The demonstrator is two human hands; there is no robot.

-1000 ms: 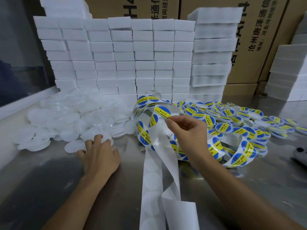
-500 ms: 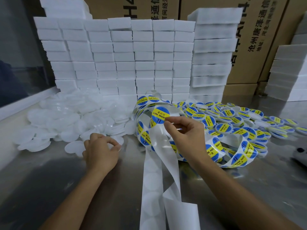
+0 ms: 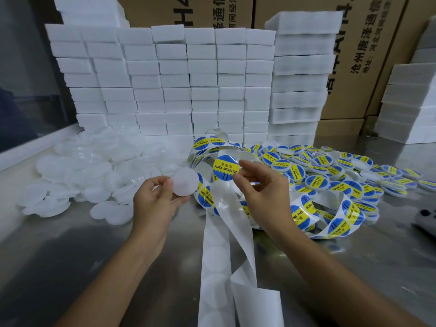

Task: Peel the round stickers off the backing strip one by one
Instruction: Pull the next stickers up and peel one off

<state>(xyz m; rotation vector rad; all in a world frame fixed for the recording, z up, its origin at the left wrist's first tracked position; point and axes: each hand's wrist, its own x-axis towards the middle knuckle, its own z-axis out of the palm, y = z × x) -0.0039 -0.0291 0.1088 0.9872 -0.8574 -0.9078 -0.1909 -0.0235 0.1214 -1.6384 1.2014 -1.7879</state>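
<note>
Loose white lids (image 3: 77, 175) crowd the left table edge. The left hand (image 3: 157, 201) pinches one white lid (image 3: 185, 181); beside it, the right hand (image 3: 262, 185) pinches a peeled sticker (image 3: 226, 168) above the backing strip (image 3: 223, 232).

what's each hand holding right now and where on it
Left hand holds a white disc by its lower left edge. Right hand pinches a round sticker at its right edge.

- The right hand (image 3: 262, 185) pinched a round sticker (image 3: 226, 167) by its edge, above the backing strip (image 3: 226, 234).
- The left hand (image 3: 158, 197) held a white lid (image 3: 185, 182) just beside it.
- Labelled lids (image 3: 330, 171) lay heaped toward the table's (image 3: 82, 251) right edge, plain lids (image 3: 89, 175) toward its left.
</note>
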